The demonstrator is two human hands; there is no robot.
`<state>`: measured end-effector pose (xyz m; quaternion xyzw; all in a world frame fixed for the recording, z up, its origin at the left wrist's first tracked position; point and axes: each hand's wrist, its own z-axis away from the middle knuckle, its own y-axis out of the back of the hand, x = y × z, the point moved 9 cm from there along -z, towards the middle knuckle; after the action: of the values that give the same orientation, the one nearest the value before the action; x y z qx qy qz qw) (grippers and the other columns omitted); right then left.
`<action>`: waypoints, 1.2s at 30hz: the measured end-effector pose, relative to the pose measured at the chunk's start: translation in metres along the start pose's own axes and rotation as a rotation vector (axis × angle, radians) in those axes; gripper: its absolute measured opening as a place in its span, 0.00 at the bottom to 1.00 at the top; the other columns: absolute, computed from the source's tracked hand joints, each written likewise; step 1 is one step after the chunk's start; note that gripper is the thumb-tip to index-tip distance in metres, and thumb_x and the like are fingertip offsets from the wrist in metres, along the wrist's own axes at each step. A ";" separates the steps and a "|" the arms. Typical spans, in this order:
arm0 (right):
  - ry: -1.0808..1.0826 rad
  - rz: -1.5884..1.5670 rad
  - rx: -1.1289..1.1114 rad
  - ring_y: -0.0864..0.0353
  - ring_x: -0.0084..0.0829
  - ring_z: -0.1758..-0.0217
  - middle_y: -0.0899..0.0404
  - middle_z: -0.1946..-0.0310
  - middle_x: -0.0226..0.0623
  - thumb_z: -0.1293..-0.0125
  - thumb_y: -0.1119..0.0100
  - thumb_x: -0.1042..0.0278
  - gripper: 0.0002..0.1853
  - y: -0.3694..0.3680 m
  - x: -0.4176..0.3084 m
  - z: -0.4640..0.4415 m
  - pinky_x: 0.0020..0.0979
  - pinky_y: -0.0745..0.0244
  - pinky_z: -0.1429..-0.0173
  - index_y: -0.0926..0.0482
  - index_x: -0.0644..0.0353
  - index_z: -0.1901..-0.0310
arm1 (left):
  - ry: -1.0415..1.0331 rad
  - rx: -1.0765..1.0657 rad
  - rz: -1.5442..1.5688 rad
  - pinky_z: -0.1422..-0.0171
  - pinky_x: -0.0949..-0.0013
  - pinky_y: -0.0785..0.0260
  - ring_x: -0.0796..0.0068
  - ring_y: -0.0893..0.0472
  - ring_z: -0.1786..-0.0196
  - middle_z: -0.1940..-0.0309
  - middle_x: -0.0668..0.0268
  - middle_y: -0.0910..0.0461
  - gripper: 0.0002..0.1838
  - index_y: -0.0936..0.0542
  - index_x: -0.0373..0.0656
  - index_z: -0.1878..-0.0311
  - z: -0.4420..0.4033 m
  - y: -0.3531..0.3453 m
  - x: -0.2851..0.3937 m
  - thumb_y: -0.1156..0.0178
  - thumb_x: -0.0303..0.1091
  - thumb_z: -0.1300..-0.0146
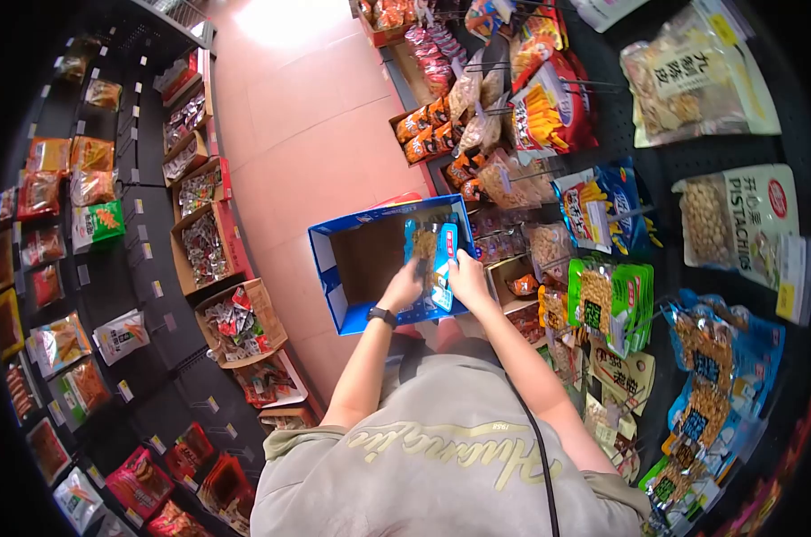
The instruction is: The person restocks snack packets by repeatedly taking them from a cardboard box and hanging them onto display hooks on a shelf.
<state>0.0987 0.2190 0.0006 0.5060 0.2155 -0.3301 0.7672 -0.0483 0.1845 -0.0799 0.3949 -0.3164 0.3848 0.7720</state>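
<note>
In the middle of the head view a blue cardboard box [356,268] stands open, its brown inside showing. Blue snack packets [443,252] are at its right side, upright between my hands. My left hand [405,285], with a dark band on its wrist, is at the packets' left edge, its fingers blurred. My right hand [468,279] is closed on the packets' right edge. How many packets there are I cannot tell.
Shelves with boxes of small snacks [206,249] run along the left. On the right, hanging bags, with green packets [610,304], blue packets [723,358] and a pistachio bag [737,224], line a dark pegboard. Tiled floor [289,134] lies between.
</note>
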 end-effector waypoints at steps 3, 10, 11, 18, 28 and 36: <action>-0.056 0.056 -0.053 0.24 0.59 0.64 0.24 0.72 0.60 0.37 0.53 0.68 0.08 -0.021 0.006 -0.009 0.52 0.31 0.60 0.31 0.65 0.64 | 0.055 -0.039 0.080 0.39 0.60 0.36 0.48 0.29 0.43 0.45 0.41 0.31 0.30 0.40 0.38 0.36 -0.011 -0.018 -0.003 0.49 0.30 0.44; -0.205 0.127 -0.049 0.23 0.58 0.61 0.23 0.69 0.61 0.40 0.51 0.69 0.09 -0.049 0.031 -0.035 0.50 0.28 0.56 0.29 0.67 0.63 | 0.089 -0.182 0.083 0.46 0.63 0.34 0.54 0.24 0.51 0.55 0.47 0.24 0.25 0.31 0.33 0.45 -0.043 -0.048 -0.016 0.44 0.39 0.42; -0.222 0.128 -0.050 0.23 0.58 0.61 0.23 0.70 0.62 0.41 0.51 0.68 0.10 -0.049 0.034 -0.037 0.50 0.28 0.55 0.29 0.68 0.63 | 0.104 -0.201 0.081 0.45 0.63 0.35 0.54 0.25 0.49 0.54 0.46 0.24 0.25 0.31 0.34 0.45 -0.045 -0.052 -0.020 0.44 0.39 0.43; -0.215 0.064 -0.096 0.23 0.56 0.60 0.23 0.68 0.62 0.44 0.45 0.63 0.15 -0.035 0.031 -0.027 0.48 0.28 0.53 0.26 0.70 0.64 | 0.242 -0.245 0.158 0.42 0.63 0.36 0.57 0.27 0.43 0.47 0.47 0.27 0.28 0.32 0.36 0.43 -0.043 -0.058 -0.014 0.42 0.40 0.45; 0.096 -0.092 -0.136 0.20 0.33 0.75 0.20 0.77 0.42 0.40 0.43 0.62 0.14 0.080 -0.031 0.052 0.32 0.27 0.67 0.22 0.62 0.57 | 0.290 -0.048 -0.262 0.43 0.55 0.33 0.46 0.26 0.48 0.52 0.39 0.27 0.26 0.35 0.33 0.43 -0.035 -0.034 0.000 0.49 0.42 0.40; 0.072 -0.502 0.655 0.32 0.12 0.80 0.26 0.83 0.25 0.38 0.44 0.70 0.06 0.198 0.012 0.135 0.20 0.39 0.77 0.22 0.62 0.69 | -0.424 0.485 0.255 0.52 0.70 0.30 0.71 0.23 0.56 0.51 0.57 0.27 0.20 0.33 0.37 0.42 0.001 0.033 0.219 0.48 0.24 0.39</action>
<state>0.2498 0.1448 0.1711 0.6665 0.2425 -0.5400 0.4532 0.0337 0.2724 0.1060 0.5955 -0.4159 0.4515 0.5182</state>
